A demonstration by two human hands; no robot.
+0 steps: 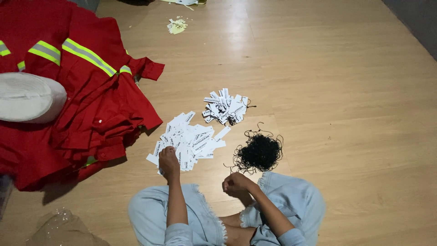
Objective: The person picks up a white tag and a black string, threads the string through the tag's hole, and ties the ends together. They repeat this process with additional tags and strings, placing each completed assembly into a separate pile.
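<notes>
I sit cross-legged on a wooden floor in pale blue jeans. My left hand [168, 161] rests on the near edge of a loose spread of white paper tags [193, 139], its fingers touching them. My right hand [234, 183] is curled shut just above my knee, beside a tangled heap of black strings [260, 152]; whether it pinches a string is too small to tell. A second, smaller pile of white tags with strings attached [226, 107] lies farther away.
A heap of red work garments with reflective yellow-grey stripes [86, 100] fills the left side, with a white cap [27, 97] on it. Crumpled clear plastic [61, 228] lies at bottom left. Paper scraps [176, 25] sit far off.
</notes>
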